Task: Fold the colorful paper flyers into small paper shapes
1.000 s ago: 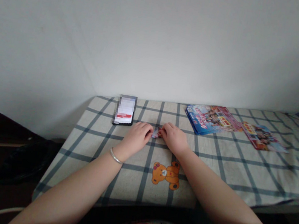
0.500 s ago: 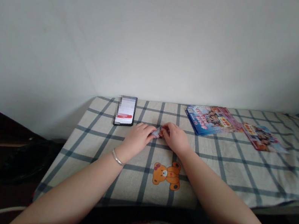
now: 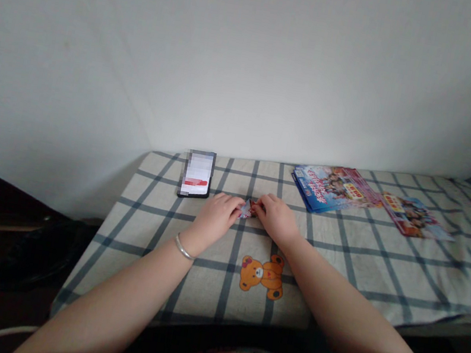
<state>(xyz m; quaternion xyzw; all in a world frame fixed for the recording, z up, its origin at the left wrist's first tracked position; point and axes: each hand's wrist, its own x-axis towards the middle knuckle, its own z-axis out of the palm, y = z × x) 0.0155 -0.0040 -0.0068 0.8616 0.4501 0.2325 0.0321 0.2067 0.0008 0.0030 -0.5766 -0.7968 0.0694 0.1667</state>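
Note:
Between my two hands, just above or on the checked tablecloth (image 3: pixel 209 280), is a small folded piece of printed paper (image 3: pixel 247 208), whitish with red and dark patches. My left hand (image 3: pixel 219 215), with a silver bangle at the wrist, pinches its left end between thumb and fingers. Its right end is gripped by the fingertips of my right hand (image 3: pixel 274 216). Both hands' fingers cover parts of the paper, so its full shape is hidden. A phone (image 3: pixel 197 173) with a lit screen lies beyond my left hand.
A stack of colourful flyers (image 3: pixel 328 186) lies at the back right, with another flyer (image 3: pixel 418 218) beside it. An orange bear picture (image 3: pixel 262 274) is on the cloth near me. The white wall (image 3: pixel 253 71) borders the table's back. A black plastic bag (image 3: pixel 46 253) sits low at left.
My fingers have shifted slightly apart around the folded paper, and a little more of it shows between them. The phone and flyers stay in place.

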